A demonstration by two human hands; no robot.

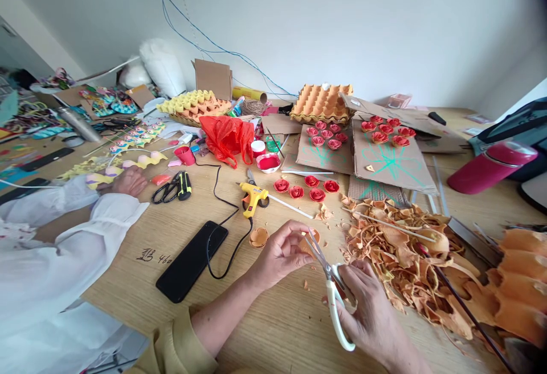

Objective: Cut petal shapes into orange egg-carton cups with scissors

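Observation:
A small orange egg-carton cup [306, 243] is pinched between the thumb and fingers of my left hand [282, 255]. My right hand [368, 308] grips white-handled scissors [332, 300], fingers in the loops. The blades are slightly apart and reach the cup's edge. Left of my left hand, a cut orange cup [258, 238] rests on the table. Beyond it lies a yellow glue gun [255, 198] with its cord looping toward a black phone [192, 260]. Several red-painted carton roses [317, 195] stand farther back, and orange carton scraps [384, 243] are heaped on the right.
Cardboard sheets [388, 163] carry more red roses. Behind them stands an egg tray [321, 103]. A red plastic bag [227, 137] and a paint dish [268, 162] sit mid-table. A pink bottle [491, 167] leans at right. Another person's hand [128, 182] rests on the left.

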